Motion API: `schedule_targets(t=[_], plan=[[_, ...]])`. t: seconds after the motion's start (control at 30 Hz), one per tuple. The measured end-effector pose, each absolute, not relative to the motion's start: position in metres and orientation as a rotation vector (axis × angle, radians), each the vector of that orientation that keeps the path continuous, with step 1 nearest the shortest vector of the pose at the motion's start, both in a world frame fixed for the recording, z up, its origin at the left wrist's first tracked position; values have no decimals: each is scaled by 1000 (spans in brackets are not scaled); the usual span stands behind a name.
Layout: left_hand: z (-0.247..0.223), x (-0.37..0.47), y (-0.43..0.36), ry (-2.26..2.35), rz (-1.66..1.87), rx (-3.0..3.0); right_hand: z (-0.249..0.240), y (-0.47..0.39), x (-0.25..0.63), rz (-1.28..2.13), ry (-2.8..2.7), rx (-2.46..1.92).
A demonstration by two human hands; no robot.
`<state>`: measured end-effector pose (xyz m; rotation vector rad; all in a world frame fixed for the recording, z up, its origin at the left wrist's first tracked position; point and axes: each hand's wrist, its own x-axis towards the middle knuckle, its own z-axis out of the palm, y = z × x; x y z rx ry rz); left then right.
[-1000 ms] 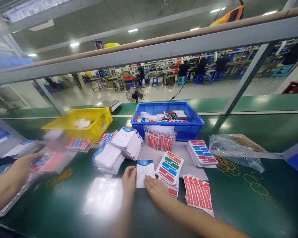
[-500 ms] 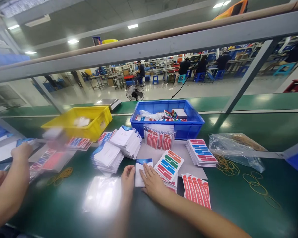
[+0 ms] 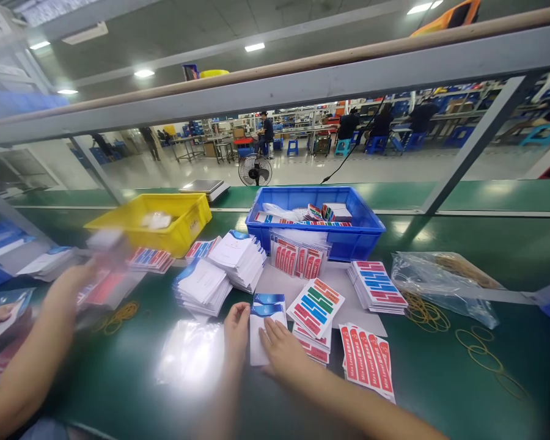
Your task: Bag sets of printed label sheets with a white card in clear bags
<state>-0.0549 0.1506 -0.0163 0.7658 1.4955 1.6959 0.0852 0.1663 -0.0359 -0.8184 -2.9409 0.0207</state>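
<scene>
Two overlapping white leaflets point(image 3: 258, 342) with blue printed bands lie in front of me, one set lower than the other. My right hand point(image 3: 282, 348) rests flat on the leaflets with its fingers stretched out, holding nothing. At their left edge, my left hand point(image 3: 236, 327) is curled, thumb and fingertips together against the paper. Stacks of white leaflets point(image 3: 201, 286) stand beyond my left hand. Clear plastic bags point(image 3: 190, 353) lie to its left. Right of my right hand are coloured sticker sheets point(image 3: 317, 307) on a pile and red level-label sheets point(image 3: 366, 360).
Behind stand a blue bin point(image 3: 316, 235) and a yellow bin point(image 3: 183, 229). Bagged red labels point(image 3: 297, 258) lean on the blue bin. Rubber bands point(image 3: 424, 311) and a plastic bag point(image 3: 433, 281) lie at right. A co-worker's arm point(image 3: 41, 342) reaches across at left.
The upper leaflet has slid towards me under my right hand, and a second blue band now shows above it. The co-worker's arm has moved right. The view has shifted slightly.
</scene>
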Motion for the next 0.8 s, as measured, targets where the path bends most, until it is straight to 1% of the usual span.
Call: schedule_targets(t=[0.37,0.57,0.63,0.8], plan=[[-18,-60,154,1437,1791,689,8,180,81,30,-2845,-779],[-11,-58,154,1304,1785,566,19,193,87,10,-2615,-842],[-4,-54,152,1153,1708,505,16,194,90,-15,-2547,-841],[10,-43,142,488,1293,249,4,173,91,-75,-2548,-657]])
